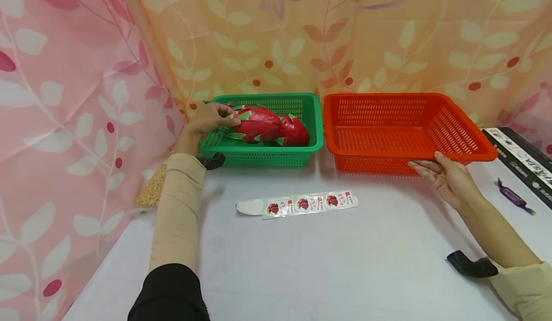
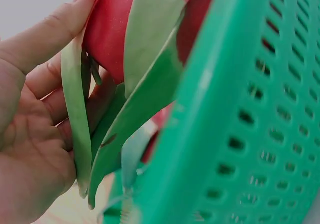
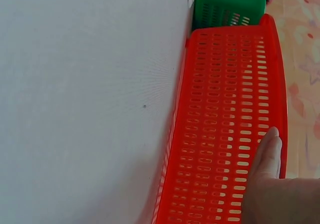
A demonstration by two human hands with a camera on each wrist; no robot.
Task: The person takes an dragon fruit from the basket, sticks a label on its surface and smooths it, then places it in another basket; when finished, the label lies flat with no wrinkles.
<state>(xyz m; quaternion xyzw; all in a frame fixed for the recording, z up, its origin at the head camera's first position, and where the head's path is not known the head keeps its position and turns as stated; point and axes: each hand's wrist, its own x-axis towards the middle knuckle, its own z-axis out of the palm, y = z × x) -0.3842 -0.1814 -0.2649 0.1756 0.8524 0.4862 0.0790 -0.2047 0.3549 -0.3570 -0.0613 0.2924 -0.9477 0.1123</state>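
Observation:
Over the left end of the green basket (image 1: pixel 267 159), my left hand (image 1: pixel 210 119) grips a red dragon fruit (image 1: pixel 258 120) near its leafy green tips. In the left wrist view, the thumb and fingers lie around the fruit (image 2: pixel 112 32), close to the basket's rim. Another dragon fruit (image 1: pixel 294 131) lies to its right in the same basket. My right hand (image 1: pixel 453 181) holds the near rim of the red basket (image 1: pixel 371 164), thumb at the rim and fingers against the outer wall. Nothing shows inside the red basket.
A strip of dragon fruit stickers (image 1: pixel 308 205) lies on the white table in front of the baskets. At the left, a bag of yellowish grains (image 1: pixel 152 189) sits partly behind my arm. Toward the right are a purple-wrapped candy (image 1: pixel 513 196) and a black pasta box (image 1: pixel 523 155).

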